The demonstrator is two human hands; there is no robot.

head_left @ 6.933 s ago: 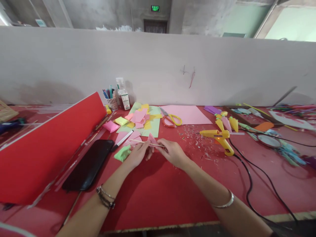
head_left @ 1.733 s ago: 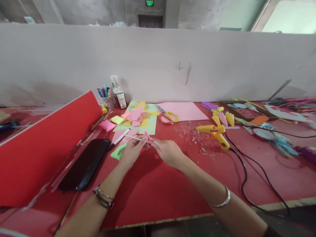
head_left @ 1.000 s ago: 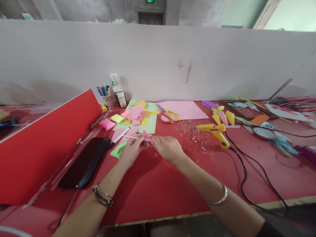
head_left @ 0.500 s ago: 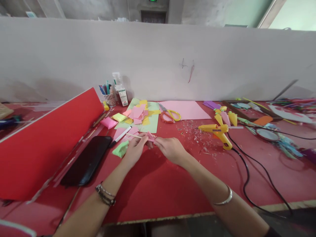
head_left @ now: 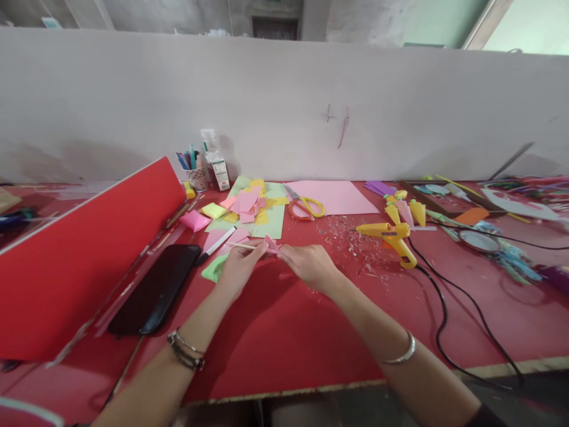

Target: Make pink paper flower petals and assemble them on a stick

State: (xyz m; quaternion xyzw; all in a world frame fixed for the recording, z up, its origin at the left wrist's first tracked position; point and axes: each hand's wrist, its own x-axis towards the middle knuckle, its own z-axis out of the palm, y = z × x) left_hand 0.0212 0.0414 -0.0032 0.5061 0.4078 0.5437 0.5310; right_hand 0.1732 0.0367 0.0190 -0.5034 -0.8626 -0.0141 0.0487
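Observation:
Between my two hands is a small folded piece of pink paper (head_left: pixel 271 244), its upper corner standing up. My left hand (head_left: pixel 242 264) is closed, pinching the paper's left side along with a thin pale stick (head_left: pixel 241 245) that pokes out to the left. On the paper's right end, my right hand (head_left: pixel 308 265) is closed with thumb and fingers together. A crumpled green packet (head_left: pixel 214 269) lies beside my left hand, and a black-and-white marker (head_left: pixel 216 245) rests just behind it. My fingertips hide part of the paper.
A yellow glue gun (head_left: pixel 391 235) with a black cord lies to the right, near scattered scraps. Scissors (head_left: pixel 306 206) lie by a pink sheet (head_left: pixel 338 197). At left are a black phone (head_left: pixel 155 290), a leaning red board (head_left: pixel 89 255), a pen cup (head_left: pixel 195 177) and a bottle (head_left: pixel 216 163).
The pink paper's upper corner now stands more upright between my fingers. Both hands keep their grip and have barely moved.

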